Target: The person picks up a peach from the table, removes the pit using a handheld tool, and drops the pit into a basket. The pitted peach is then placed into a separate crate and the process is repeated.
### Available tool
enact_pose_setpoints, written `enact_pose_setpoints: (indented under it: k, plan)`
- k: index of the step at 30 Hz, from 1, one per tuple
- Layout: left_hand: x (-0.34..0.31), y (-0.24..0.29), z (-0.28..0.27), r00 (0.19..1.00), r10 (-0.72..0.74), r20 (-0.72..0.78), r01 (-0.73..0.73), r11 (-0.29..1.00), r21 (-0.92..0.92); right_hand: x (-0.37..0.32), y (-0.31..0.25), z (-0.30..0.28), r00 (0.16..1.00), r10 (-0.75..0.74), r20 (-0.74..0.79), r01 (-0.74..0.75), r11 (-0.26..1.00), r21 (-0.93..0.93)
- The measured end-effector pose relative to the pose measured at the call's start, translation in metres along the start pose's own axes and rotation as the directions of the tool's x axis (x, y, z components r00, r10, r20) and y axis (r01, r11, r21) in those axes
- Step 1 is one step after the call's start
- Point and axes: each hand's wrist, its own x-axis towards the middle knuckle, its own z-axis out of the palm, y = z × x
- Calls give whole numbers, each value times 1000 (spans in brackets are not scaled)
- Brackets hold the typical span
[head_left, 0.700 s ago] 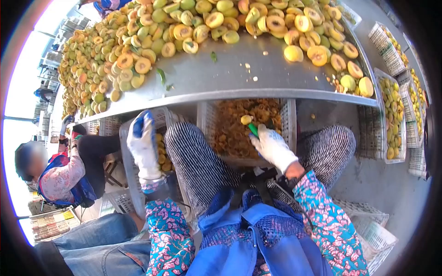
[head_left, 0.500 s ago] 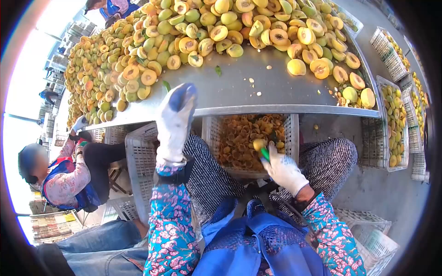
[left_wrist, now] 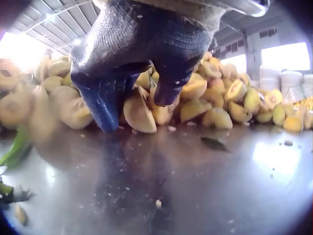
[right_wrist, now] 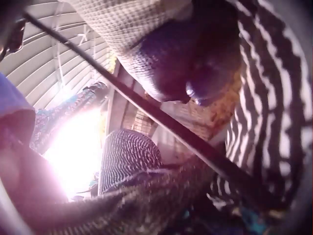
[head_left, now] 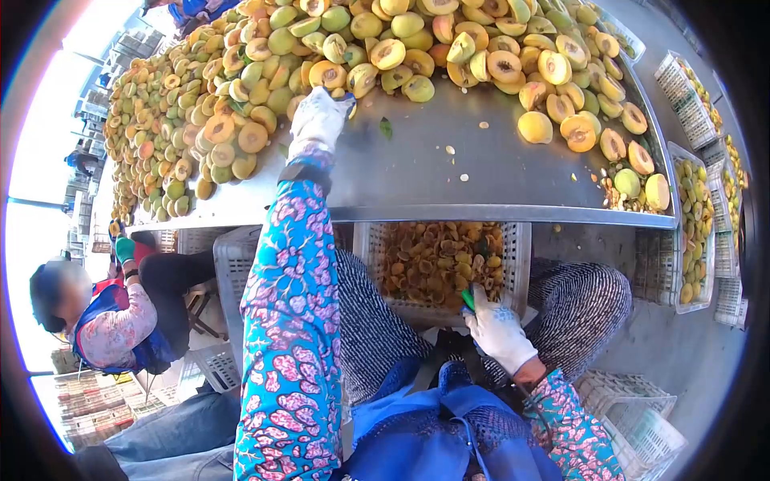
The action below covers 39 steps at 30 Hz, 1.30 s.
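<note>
My left hand [head_left: 319,120], in a white glove with blue-coated fingers, reaches over the metal table to the near edge of a pile of halved peaches [head_left: 417,88]. In the left wrist view, its fingers and thumb curl down around a peach half [left_wrist: 139,115] tilted on its edge. More halves lie right behind it. My right hand [head_left: 499,330], gloved the same way, grips a tool by its green handle [head_left: 468,299] over the near edge of a crate [head_left: 521,264] of fruit scraps. The tool's working end is hard to make out against them.
The table's metal rim [head_left: 481,213] runs across above the scrap crate and my knees. Another white crate [head_left: 233,264] stands by my left knee. Crates of fruit [head_left: 688,232] line the right. A seated person [head_left: 120,313] works at the left.
My left hand has swung up from beside the left knee and forward to the peach pile. The yellow piece at the green tool's end no longer shows there; the right hand moved slightly nearer me.
</note>
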Motion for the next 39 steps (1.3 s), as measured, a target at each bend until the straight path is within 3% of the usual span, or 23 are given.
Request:
enact_pose_setpoints:
  k: [1, 2, 4, 8, 10, 11, 12, 16, 19, 20, 22, 23, 24, 26, 27, 28, 30, 31, 33, 35, 36, 37, 39]
  plan:
    - [3, 6, 3, 995, -59, 76, 53, 995, 82, 9, 8, 12, 990, 69, 123, -53, 991, -122]
    - [5, 8, 7, 995, -55, 81, 48, 995, 88, 10, 59, 62, 988, -103, 114, 126, 966, -224]
    - [8, 5, 8, 996, -58, 74, 50, 993, 102, 16, 60, 55, 957, -93, 273, 142, 976, -168]
    - [-3, -16, -11, 947, 25, 320, 116, 903, -413, 14, 21, 16, 992, -128, -4, 128, 990, 65]
    - [-38, -5, -43, 897, 140, 418, 278, 557, -783, 14, 15, 1, 995, -76, -58, 87, 968, 234]
    - [-54, -9, -49, 890, 209, 404, 290, 426, -857, 14, 3, -19, 999, 20, 49, -35, 942, 334]
    - [-72, -15, -54, 884, 272, 381, 305, 283, -909, 16, 13, -13, 997, -47, -65, 68, 930, 361]
    - [-156, 3, -82, 892, 254, 373, 277, 344, -897, -1, -45, -82, 997, 55, 63, -81, 451, 889]
    - [-207, 11, -83, 850, 318, 420, 297, 368, -881, 7, -74, -89, 996, -1, -90, 83, 401, 912]
    - [-221, 18, -86, 813, 277, 512, 416, 337, -844, 10, -81, -89, 994, -68, -88, 107, 376, 920]
    - [-243, 17, -77, 802, 317, 507, 404, 338, -850, 22, -86, -69, 963, -200, -180, 257, 488, 834]
    - [-256, 21, -76, 815, 311, 489, 437, 225, -871, 22, -91, -66, 995, -97, -29, 76, 522, 850]
    - [-261, 18, -71, 819, 319, 477, 395, 288, -872, 23, -90, -57, 998, -64, -6, 39, 526, 849]
    - [-274, 13, -72, 755, 281, 593, 612, 21, -790, 24, -75, -42, 994, -71, 87, -56, 358, 932]
    - [-281, 10, -64, 788, 268, 554, 572, 14, -820, 25, -66, -32, 952, -228, -203, 302, 598, 742]
    - [-289, 9, -56, 818, 257, 515, 531, 7, -847, 25, -56, -22, 799, -445, -404, 590, 709, 387]
    - [-307, 17, -46, 856, 261, 446, 474, -51, -879, 31, -46, -4, 473, -675, -566, 766, 633, -114]
    - [-311, 20, -37, 878, 247, 410, 449, -131, -884, 36, -51, 6, 367, -663, -652, 779, 602, -173]
    - [-320, 24, -23, 914, 203, 352, 397, -261, -880, 34, -60, 12, 473, -501, -725, 770, 635, 63]
    - [-322, 23, -14, 902, 174, 396, 432, -402, -807, 20, -70, 11, 834, -215, -508, 524, 598, 607]
    - [-321, 22, -13, 870, 170, 463, 482, -495, -723, 13, -76, 8, 946, -99, -310, 316, 507, 802]
    - [-320, 21, -15, 850, 196, 489, 499, -600, -626, 7, -81, 6, 997, -13, -74, 73, 380, 922]
    - [-317, 19, -14, 838, 211, 503, 467, -754, -462, -1, -75, 1, 986, -35, -165, 151, 614, 775]
